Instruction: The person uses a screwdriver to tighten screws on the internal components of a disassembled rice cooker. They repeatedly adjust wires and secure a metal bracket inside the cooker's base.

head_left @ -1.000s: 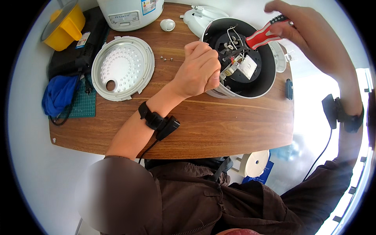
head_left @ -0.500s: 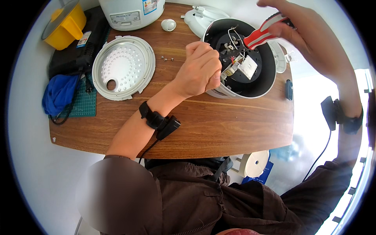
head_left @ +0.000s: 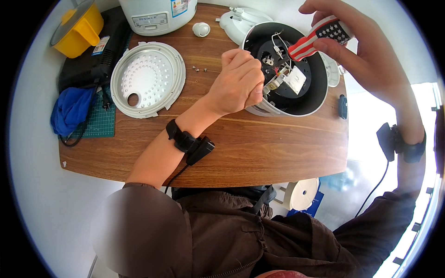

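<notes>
In my right hand (head_left: 354,46) is a screwdriver (head_left: 306,47) with a red and white striped handle and a dark, star-patterned end. Its handle slants down into an opened rice cooker body (head_left: 320,97); the tip is hard to make out. Inside the round grey housing lie a dark plate, white wires (head_left: 276,44), small metal parts and a white block (head_left: 295,80). My left hand (head_left: 238,83) is closed over the housing's left rim, fingertips hidden. Left of it on the table are several small screws (head_left: 198,70).
A round dimpled metal lid plate (head_left: 153,78) lies on the wooden table (head_left: 222,153). Behind stand a white cooker shell (head_left: 157,18), a small white cap (head_left: 201,29) and a white cover (head_left: 229,28). At left are a yellow container (head_left: 81,34), black case (head_left: 76,74) and blue cloth (head_left: 69,111).
My right hand has turned about the screwdriver handle, and its star-patterned end now shows. The left hand keeps its place on the rim.
</notes>
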Demonstrator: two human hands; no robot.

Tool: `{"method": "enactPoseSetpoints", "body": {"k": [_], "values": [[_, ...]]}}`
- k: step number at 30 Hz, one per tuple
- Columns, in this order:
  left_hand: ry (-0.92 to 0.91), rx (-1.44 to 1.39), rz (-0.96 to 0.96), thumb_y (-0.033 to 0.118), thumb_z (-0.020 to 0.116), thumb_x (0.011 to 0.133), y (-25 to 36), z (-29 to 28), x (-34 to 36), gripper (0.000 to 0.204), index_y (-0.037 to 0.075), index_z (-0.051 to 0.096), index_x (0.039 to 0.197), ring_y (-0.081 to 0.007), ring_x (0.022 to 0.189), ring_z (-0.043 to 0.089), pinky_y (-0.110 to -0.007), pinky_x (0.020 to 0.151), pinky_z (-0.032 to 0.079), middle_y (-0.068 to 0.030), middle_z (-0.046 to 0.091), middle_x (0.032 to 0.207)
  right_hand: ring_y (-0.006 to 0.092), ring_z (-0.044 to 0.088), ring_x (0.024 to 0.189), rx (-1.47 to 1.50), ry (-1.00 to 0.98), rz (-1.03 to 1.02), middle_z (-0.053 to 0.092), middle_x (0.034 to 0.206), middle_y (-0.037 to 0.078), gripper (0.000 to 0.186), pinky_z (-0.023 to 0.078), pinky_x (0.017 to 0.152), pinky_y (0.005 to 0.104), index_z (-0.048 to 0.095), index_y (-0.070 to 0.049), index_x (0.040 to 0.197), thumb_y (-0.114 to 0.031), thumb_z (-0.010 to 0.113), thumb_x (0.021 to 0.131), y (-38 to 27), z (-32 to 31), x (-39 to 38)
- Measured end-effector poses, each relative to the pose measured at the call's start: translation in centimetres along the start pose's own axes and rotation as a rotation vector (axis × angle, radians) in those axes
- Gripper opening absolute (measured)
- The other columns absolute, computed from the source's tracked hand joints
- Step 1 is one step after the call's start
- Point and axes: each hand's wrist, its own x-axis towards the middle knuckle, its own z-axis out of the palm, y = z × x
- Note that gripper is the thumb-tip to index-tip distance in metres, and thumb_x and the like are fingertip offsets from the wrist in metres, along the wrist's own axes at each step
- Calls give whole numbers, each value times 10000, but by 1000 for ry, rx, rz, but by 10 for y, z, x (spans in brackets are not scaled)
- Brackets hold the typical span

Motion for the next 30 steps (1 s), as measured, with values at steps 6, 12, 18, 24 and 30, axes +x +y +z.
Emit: {"method": "enactPoseSetpoints", "body": {"k": [6, 12, 18, 24, 30], "values": [[-3, 9, -9, 232, 499, 997, 1, 0, 0, 292, 109, 514, 733, -274, 817, 544, -441, 969, 398, -63, 496, 780, 226, 721, 932, -33, 145, -124, 709, 1027, 121, 393, 569, 826, 338, 605, 4, 1240, -127, 768, 907, 4, 9, -12], [13, 8, 17, 161, 572, 915, 2, 1, 2, 155, 105, 515, 782, -273, 839, 547, -441, 951, 409, -63, 514, 814, 180, 662, 1019, 150, 127, -97, 682, 1095, 87, 337, 520, 926, 319, 626, -50, 1289, -140, 701, 974, 50, 24, -25], [1, -8, -20, 155, 579, 904, 2, 0, 1, 111, 105, 550, 809, -281, 884, 556, -453, 971, 398, -62, 531, 849, 178, 662, 1048, 226, 158, -62, 682, 1116, 83, 335, 517, 965, 317, 626, -50, 1290, -127, 702, 973, 55, 26, -32], [27, -94, -56, 145, 643, 877, 0, 0, -1, 103, 95, 577, 939, -298, 967, 566, -449, 976, 374, -75, 580, 951, 185, 661, 1096, 315, 230, -22, 675, 1157, 88, 327, 527, 996, 323, 612, -57, 1307, -132, 677, 995, 66, 33, -41], [193, -153, -192, 233, 752, 865, -1, -4, 11, 345, 76, 572, 1115, -298, 1097, 531, -428, 988, 344, -104, 607, 1092, 188, 669, 1099, 470, 336, 29, 671, 1188, 94, 352, 581, 921, 313, 580, -62, 1358, -186, 639, 1034, 77, 41, -53]]}}
